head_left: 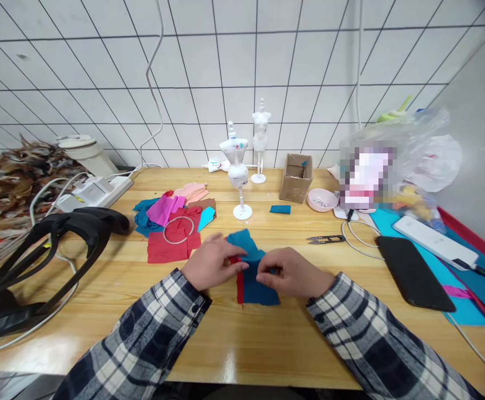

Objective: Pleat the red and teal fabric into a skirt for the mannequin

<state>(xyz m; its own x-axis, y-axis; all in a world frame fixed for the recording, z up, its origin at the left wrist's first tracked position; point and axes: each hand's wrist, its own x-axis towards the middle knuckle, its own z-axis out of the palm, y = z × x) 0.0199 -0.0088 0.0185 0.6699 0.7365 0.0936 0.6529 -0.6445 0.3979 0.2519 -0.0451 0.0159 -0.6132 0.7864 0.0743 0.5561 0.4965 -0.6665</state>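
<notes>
Teal cloth (261,289): on the wood desk (234,339), nearer the wearer than the front dress form (238,173). Thin, matt, raw-edged; top folded or overlapped, red fabric (240,289) along left edge. Whether layers are fastened: cannot tell. Hands slightly apart; left hand (215,262) touches the left side, right hand (294,272) bunched at the right; firmness of either grip unclear. Form itself hard, glossy, waisted, undressed. Snips (326,239) lie unheld to its right, nearer the wearer.

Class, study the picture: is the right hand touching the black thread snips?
Apart. The head view shows bare tabletop between the right hand and the snips, which lie just beyond it.
</notes>
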